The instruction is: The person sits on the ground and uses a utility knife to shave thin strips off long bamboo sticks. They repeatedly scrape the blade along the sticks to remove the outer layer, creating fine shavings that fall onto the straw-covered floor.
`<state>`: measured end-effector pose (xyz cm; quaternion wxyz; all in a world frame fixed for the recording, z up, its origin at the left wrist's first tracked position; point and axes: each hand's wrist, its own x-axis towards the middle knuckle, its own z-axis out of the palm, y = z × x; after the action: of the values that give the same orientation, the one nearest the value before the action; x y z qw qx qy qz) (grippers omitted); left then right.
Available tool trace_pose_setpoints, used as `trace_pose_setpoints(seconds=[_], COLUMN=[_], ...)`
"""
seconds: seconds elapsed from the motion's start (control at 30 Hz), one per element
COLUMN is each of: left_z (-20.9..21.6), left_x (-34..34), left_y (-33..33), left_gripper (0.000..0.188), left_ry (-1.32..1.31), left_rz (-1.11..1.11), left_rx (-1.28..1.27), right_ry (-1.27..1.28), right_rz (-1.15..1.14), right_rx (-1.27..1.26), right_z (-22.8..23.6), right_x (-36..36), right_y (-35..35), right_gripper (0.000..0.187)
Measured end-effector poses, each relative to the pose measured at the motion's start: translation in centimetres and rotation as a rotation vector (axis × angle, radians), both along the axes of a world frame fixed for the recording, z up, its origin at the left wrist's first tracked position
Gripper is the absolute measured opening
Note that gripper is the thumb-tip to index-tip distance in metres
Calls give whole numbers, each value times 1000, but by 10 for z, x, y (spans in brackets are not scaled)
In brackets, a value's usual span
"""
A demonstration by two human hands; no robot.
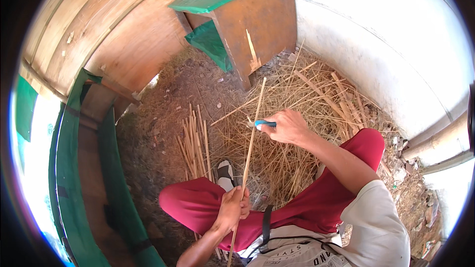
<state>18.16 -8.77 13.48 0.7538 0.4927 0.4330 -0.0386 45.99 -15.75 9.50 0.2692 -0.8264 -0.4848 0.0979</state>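
Note:
A long, thin bamboo strip [251,143] slants up from my lap, away from me. My left hand [232,208] is wrapped round its lower part, above my crossed legs. Farther up, my right hand [288,126] grips a small tool with a blue handle [266,124], which lies across the strip. A pale curl of shaving [250,121] stands out at the strip's far side, beside the tool. The tool's blade is too small to make out.
Shavings [282,168] are heaped before me, with wider bamboo pieces [339,101] at the right. A bundle of split strips [195,143] lies by my left knee. Beyond stands a brown wooden cabinet [262,24] with a green top. Green-covered boards [74,168] line the left; a white wall [376,34] rises right.

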Motion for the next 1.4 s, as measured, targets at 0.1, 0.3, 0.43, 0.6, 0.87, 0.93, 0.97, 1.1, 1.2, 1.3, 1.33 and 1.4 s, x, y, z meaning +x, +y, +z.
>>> trace_pose_setpoints(seconds=[0.1,0.3,0.43,0.6,0.87,0.93,0.97,1.1,1.2,1.3,1.33,1.4], left_z=[-7,3,14,20,1,-1,-3,-5,-3,-2,-2,-1], left_x=[-20,-54,-75,-133,-126,-118,-115,-113,-102,-97,-97,-95], left_y=[4,-4,-11,-22,-1,1,1,7,10,8,7,6], left_gripper=[29,30,30,34,35,33,33,34,34,29,30,32], left_ry=[-48,73,125,207,108,66,43,-38,-57,-78,-85,-102], left_rz=[9,-3,8,34,71,101,119,158,160,141,138,126], left_rx=[-77,-40,-136,-169,-191,-244,-271,-390,-398,-389,-390,-397], right_ry=[-76,-30,120,120,-42,-99,-101,186,199,186,184,176], right_rz=[29,-77,-231,-461,-147,-81,-88,-209,-233,-234,-225,-213], right_rx=[75,-133,-244,-291,-737,-733,-692,-540,-267,-181,-170,-147], right_z=[-20,-25,-35,-68,-36,-37,-30,20,24,43,43,45], right_x=[1,21,41,98,58,50,44,32,35,28,28,27], right_y=[9,14,17,-9,-1,-9,-11,-5,-8,-11,-9,-8], right_gripper=[48,56,44,42,39,39,41,47,46,44,44,42])
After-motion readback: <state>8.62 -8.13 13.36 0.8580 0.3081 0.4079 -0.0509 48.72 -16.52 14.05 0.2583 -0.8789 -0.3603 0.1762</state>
